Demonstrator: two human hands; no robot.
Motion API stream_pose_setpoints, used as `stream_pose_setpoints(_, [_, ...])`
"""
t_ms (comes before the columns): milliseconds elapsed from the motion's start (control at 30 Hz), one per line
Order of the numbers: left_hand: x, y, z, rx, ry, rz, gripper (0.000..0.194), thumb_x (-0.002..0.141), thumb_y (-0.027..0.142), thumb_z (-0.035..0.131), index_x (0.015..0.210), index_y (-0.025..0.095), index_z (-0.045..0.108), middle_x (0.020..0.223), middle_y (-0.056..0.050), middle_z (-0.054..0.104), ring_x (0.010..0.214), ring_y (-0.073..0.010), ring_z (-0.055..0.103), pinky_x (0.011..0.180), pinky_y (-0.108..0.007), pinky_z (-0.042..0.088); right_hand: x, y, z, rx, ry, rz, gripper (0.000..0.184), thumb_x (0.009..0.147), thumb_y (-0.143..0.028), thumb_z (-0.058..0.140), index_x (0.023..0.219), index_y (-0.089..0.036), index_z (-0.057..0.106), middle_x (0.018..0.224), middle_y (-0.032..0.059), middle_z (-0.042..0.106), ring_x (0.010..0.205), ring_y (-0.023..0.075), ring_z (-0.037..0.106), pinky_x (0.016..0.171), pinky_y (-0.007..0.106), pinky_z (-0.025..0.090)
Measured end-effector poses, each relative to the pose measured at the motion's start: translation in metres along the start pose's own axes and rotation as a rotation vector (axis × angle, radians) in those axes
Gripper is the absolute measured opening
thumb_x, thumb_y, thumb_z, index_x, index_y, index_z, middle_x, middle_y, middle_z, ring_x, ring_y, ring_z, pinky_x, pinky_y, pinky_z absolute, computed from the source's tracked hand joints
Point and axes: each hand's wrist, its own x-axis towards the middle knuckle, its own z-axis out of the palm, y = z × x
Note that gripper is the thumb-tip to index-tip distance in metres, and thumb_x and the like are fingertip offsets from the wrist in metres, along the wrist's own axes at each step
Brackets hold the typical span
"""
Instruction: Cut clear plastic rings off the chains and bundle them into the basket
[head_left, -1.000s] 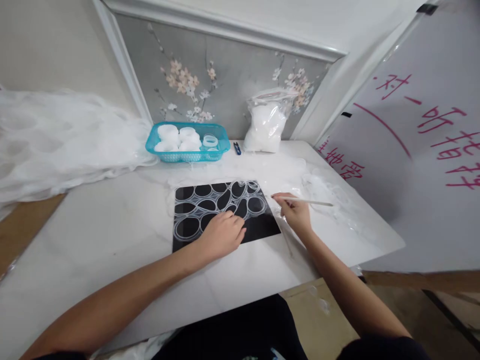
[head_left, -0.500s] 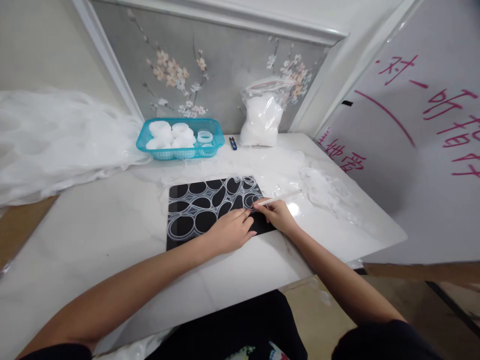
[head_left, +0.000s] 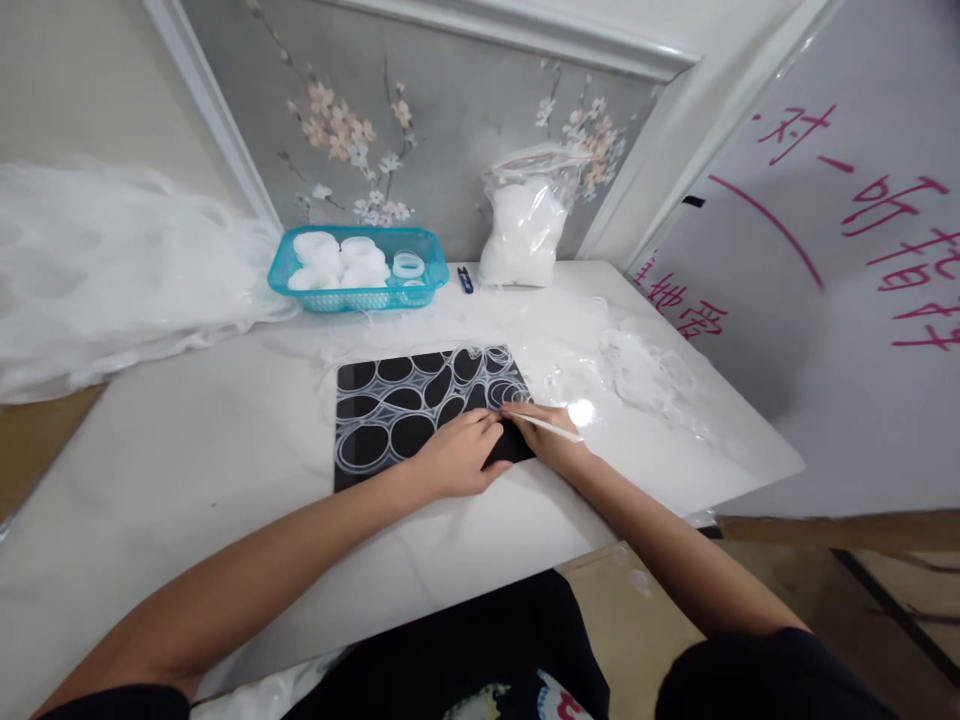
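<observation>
Since the earlier frames our right hand point(head_left: 551, 442) has come in from the right side of the desk to the near right corner of the black mat point(head_left: 420, 410), and the thin white stick point(head_left: 546, 427) it carries has swung round so its tip now rests at that corner while its tail points away toward the right. We pinch the stick between thumb and fingertips, closed tight on it. Our left hand point(head_left: 457, 455) lies palm down on the near right part of the mat, fingers loosely curled and pressing on the white netting point(head_left: 390, 400) of looping rings spread across the black surface; it grasps nothing that we can see, and its fingertips almost meet the stick's tip. The mat sits in the middle of the white desk point(head_left: 225, 480), closer to the far edge than to us. Just right of the mat we see a loose heap of clear netting point(head_left: 652, 375). Along the far edge stand a turquoise basket point(head_left: 360, 290) of white rolls, a small blue clipper point(head_left: 466, 279) beside it, and a clear bag point(head_left: 525, 225) of white stuff. A large white mass of netting point(head_left: 112, 270) drapes over the far left corner, and a whiteboard point(head_left: 825, 280) with pink writing leans at the right edge.
</observation>
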Motion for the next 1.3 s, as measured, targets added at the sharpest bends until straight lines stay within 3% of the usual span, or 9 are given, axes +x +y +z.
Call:
stream_pose_setpoints(133, [0.0,0.001,-0.002,-0.039,-0.014,-0.002,0.054,0.087,0.046,0.057,0.12,0.003,0.055,0.128,-0.022,0.058,0.126,-0.0317,0.047,0.107,-0.041,0.04,0.02,0.011,-0.011,-0.092,-0.058,-0.059,0.029,0.085,-0.028,0.055,0.109,-0.024,0.071,0.099,0.0064,0.075,0.083,0.0229,0.07,0.077,0.032,0.054])
stream_pose_setpoints(200, [0.0,0.001,-0.006,-0.057,-0.034,-0.013,0.054,0.086,0.048,0.058,0.119,0.004,0.056,0.132,-0.022,0.056,0.129,-0.0322,0.045,0.107,-0.041,0.04,0.044,0.02,-0.027,-0.09,0.132,0.05,0.027,0.085,-0.032,0.054,0.1,-0.021,0.073,0.09,0.0071,0.076,0.077,0.0216,0.069,0.073,0.031,0.053])
stream_pose_setpoints(333, [-0.002,0.001,-0.018,-0.138,-0.093,-0.062,0.045,0.086,0.047,0.06,0.11,0.009,0.059,0.129,-0.02,0.058,0.128,-0.0318,0.047,0.102,-0.041,0.045,0.09,0.031,-0.062,0.075,0.785,0.404,0.039,0.085,-0.044,0.051,0.08,-0.01,0.071,0.078,0.0118,0.074,0.051,0.0153,0.057,0.052,0.028,0.045])
stream_pose_setpoints(400, [-0.005,-0.002,-0.024,-0.217,-0.052,-0.061,0.03,0.088,0.032,0.057,0.111,0.012,0.057,0.128,-0.018,0.06,0.124,-0.028,0.053,0.1,-0.039,0.048,0.099,0.022,-0.071,0.298,0.846,0.428,0.038,0.078,-0.046,0.059,0.078,-0.009,0.069,0.08,0.0127,0.073,0.042,0.0096,0.046,0.042,0.025,0.035])
stream_pose_setpoints(533, [-0.013,-0.008,-0.045,-0.398,0.267,0.007,0.045,0.08,-0.004,0.035,0.112,0.018,0.056,0.14,-0.01,0.053,0.126,-0.0179,0.054,0.104,-0.035,0.046,0.093,-0.029,-0.077,0.812,0.581,0.355,0.033,0.065,-0.043,0.076,0.077,-0.014,0.067,0.076,0.0077,0.073,0.037,0.0028,0.031,0.035,0.022,0.019])
stream_pose_setpoints(667, [-0.023,-0.001,-0.092,-0.527,0.572,0.028,0.041,0.082,-0.003,0.034,0.104,0.022,0.059,0.124,-0.004,0.066,0.123,-0.0183,0.057,0.103,-0.036,0.049,0.086,-0.092,-0.085,1.183,0.312,0.341,0.027,0.061,-0.035,0.083,0.071,-0.017,0.066,0.075,0.0023,0.073,0.035,-0.0016,0.022,0.031,0.016,0.014])
stream_pose_setpoints(867, [-0.049,0.021,-0.154,-0.54,0.819,0.127,0.04,0.085,-0.004,0.036,0.098,0.025,0.06,0.123,0.002,0.067,0.126,-0.0202,0.054,0.115,-0.047,0.036,0.088,-0.146,-0.087,1.41,-0.007,0.264,0.019,0.066,-0.032,0.081,0.074,-0.019,0.071,0.069,-0.0009,0.073,0.032,-0.0034,0.017,0.029,0.011,0.017])
stream_pose_setpoints(1133, [-0.065,0.016,-0.165,-0.581,1.161,0.09,0.029,0.084,-0.002,0.046,0.071,0.022,0.056,0.074,0.006,0.075,0.097,-0.0236,0.071,0.119,-0.059,0.02,0.092,-0.172,-0.076,1.392,-0.145,0.108,0.014,0.073,-0.032,0.077,0.078,-0.02,0.072,0.064,0.0002,0.071,0.03,-0.0027,0.019,0.031,0.015,0.008])
stream_pose_setpoints(1300, [-0.058,0.008,-0.162,-0.678,1.123,0.003,0.024,0.085,0.002,0.051,0.078,0.022,0.06,0.104,0.001,0.074,0.114,-0.0245,0.063,0.114,-0.055,0.034,0.092,-0.173,-0.065,1.297,-0.139,0.102,0.02,0.072,-0.036,0.077,0.08,-0.018,0.071,0.038,-0.0073,0.049,0.032,0.0022,0.028,0.033,0.017,0.008])
